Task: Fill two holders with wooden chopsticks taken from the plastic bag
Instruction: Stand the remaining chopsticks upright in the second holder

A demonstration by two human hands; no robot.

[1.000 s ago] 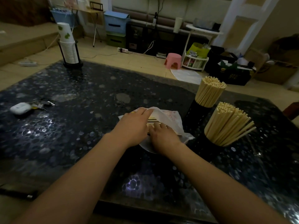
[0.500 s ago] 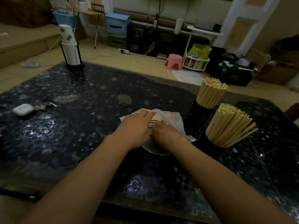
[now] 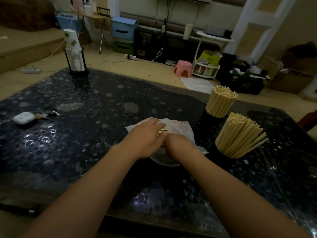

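Note:
A white plastic bag lies on the dark table in front of me, with a few wooden chopsticks showing at its mouth. My left hand rests flat on the bag with its fingers stretched over the chopsticks. My right hand sits against it, fingers curled down around the chopsticks inside the bag; its fingertips are hidden. To the right stand two black holders: the far holder and the near holder, each packed with upright chopsticks.
A rack of stacked paper cups stands at the table's far left corner. A white earbud case with keys lies at the left. The glossy pebble-patterned table ends behind the holders; floor clutter lies beyond.
My right hand has slid a little closer against my left hand on the bag. The bag and both holders have stayed in place.

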